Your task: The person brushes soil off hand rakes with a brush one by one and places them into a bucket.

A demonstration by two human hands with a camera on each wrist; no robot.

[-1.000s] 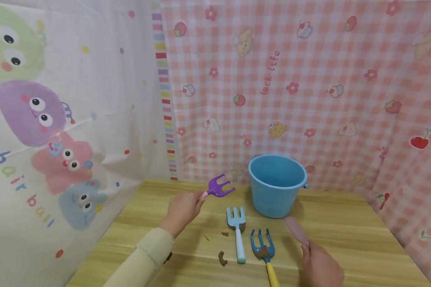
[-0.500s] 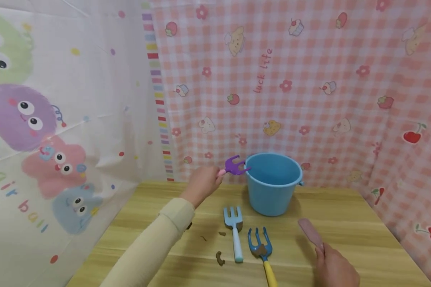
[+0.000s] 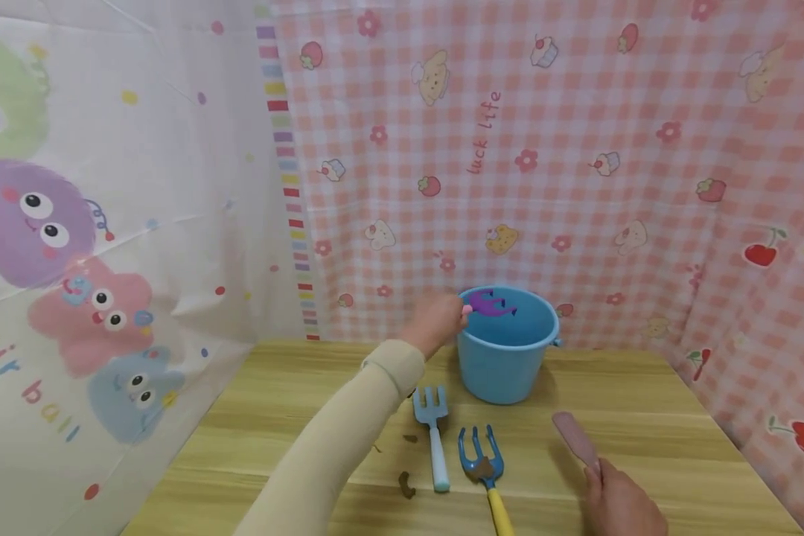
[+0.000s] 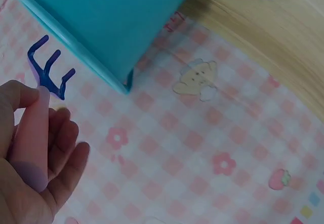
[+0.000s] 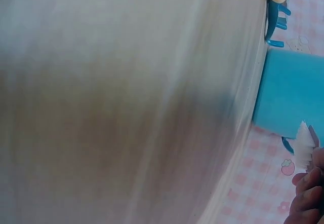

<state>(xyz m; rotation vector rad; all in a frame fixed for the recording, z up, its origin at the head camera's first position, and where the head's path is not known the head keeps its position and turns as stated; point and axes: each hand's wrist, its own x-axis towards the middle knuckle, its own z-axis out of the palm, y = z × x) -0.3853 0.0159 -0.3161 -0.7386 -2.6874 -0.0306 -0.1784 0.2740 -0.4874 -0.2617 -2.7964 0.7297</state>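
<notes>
My left hand (image 3: 440,321) grips the pink handle of a purple toy hand fork (image 3: 487,303), its tines over the mouth of a light blue bucket (image 3: 505,368). In the left wrist view, thumb and fingers wrap the pink handle (image 4: 33,138), and the tines point toward the bucket's rim (image 4: 76,49). At the front right, my right hand (image 3: 624,502) holds a pinkish plastic knife (image 3: 576,438), blade pointing up and left. The right wrist view shows its serrated edge (image 5: 304,145) beside the bucket.
A light blue hand fork (image 3: 438,458) and a dark blue one with a yellow handle (image 3: 500,512) lie on the wooden table (image 3: 650,394), brown stuff on their heads. Brown bits (image 3: 406,486) lie nearby. A pink checked cloth (image 3: 576,201) hangs behind.
My left hand has carried the purple hand fork rightward from beside the bucket to over its mouth. My right hand has shifted slightly right with the knife.
</notes>
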